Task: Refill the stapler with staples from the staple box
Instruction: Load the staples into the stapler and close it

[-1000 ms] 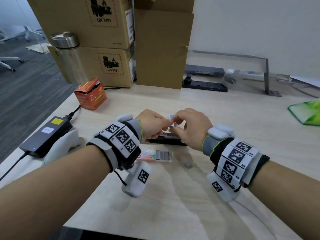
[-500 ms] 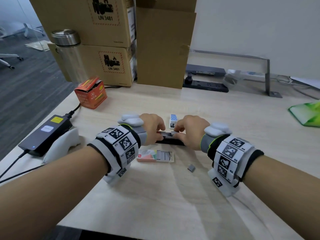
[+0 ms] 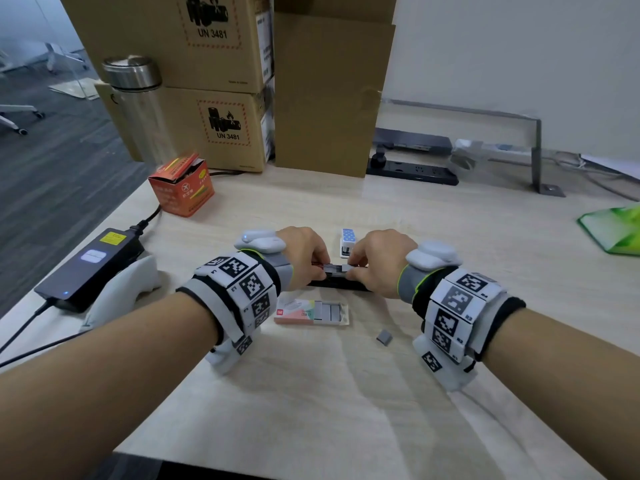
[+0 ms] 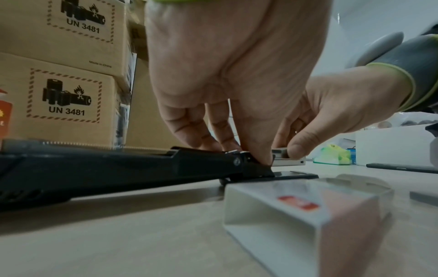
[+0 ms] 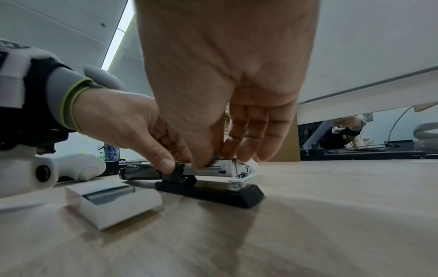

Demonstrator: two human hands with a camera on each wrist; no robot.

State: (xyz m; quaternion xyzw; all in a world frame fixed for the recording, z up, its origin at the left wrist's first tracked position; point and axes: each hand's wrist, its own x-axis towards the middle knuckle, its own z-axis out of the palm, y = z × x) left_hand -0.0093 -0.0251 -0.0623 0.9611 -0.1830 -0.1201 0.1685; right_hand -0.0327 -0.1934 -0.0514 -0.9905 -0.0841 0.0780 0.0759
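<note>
While both hands [image 3: 304, 258] [image 3: 377, 261] pinch the stapler [image 5: 208, 189], fingers curled, staple box [image 3: 311, 311] just beside.

Black stapler [image 3: 337, 284] flat on desk, opened; half-open staple box [image 3: 311, 311] just beside.

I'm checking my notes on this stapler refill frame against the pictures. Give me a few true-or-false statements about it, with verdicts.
1. Both hands are on the black stapler. True: left hand, right hand.
2. The staple box stands behind the stapler, by the cardboard boxes. False: it lies nearer the person than the stapler.
3. A loose staple strip lies on the table. True.
4. The stapler is lifted off the table. False: its base rests on it.
</note>
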